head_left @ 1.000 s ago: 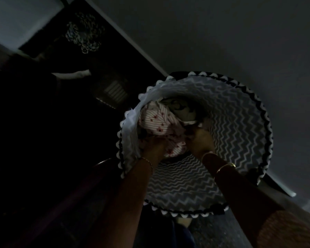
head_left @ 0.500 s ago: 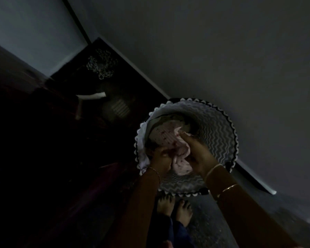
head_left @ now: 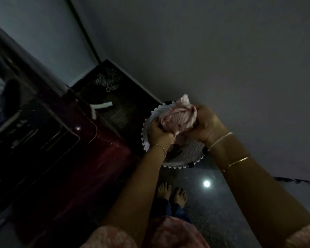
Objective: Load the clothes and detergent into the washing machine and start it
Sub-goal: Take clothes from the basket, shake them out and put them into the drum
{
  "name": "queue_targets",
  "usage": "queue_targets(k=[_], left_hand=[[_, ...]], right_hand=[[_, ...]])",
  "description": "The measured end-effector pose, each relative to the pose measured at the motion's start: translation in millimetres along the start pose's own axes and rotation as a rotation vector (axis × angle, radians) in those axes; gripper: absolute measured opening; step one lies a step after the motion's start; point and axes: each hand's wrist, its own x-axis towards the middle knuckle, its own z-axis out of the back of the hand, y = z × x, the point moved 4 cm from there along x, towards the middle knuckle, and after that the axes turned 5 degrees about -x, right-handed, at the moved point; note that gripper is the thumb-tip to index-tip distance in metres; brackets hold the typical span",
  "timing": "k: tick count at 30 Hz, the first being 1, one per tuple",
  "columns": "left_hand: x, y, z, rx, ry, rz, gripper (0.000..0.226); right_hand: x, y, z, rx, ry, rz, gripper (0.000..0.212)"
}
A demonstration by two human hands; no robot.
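Wall (head_left: 213, 51): plain grey, filling the upper and right part of the view; it meets a second, paler wall at a dark corner line on the upper left.
Washing machine (head_left: 89, 158): dark red, top-loading, on the left; its dark top panel faces up and catches faint reflections. Dim light hides most detail.
Floor (head_left: 222, 208): dark and speckled, with one round bright reflection of a lamp near the person's feet.
Dark mat (head_left: 122, 111): lies in the corner beyond the machine, with a small patterned bundle and a pale strip on it.
Laundry basket (head_left: 184, 156): round, with a grey-and-white zigzag lining and a scalloped rim; it stands on the floor against the wall, just right of the machine and ahead of the bare feet.
Pink garment (head_left: 179, 117): pale pink with thin stripes and small dark red marks, bunched into a ball; it is held up above the basket's mouth, between the two hands.
Right hand (head_left: 207, 125): fingers curled round the right side of the garment, clamped on it; a pale band and a gold bangle sit on the forearm.
Left hand (head_left: 158, 132): fingers closed on the garment's lower left edge, gripping the cloth; a thin chain circles the wrist.
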Motion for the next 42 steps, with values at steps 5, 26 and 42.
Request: queue_targets(k=[5, 26, 42], left_hand=[[-24, -29, 16, -0.047, 0.053, -0.127, 0.078], [-114, -139, 51, -0.330, 0.122, -0.195, 0.018], [-226, -296, 70, -0.557, 0.246, -0.440, 0.019]], right_hand=[[-44, 32, -43, 0.173, 0.137, 0.087, 0.018], [-208, 115, -131, 0.029, 0.388, 0.405, 0.045], [-244, 76, -74, -0.737, 0.235, 0.495, 0.022]])
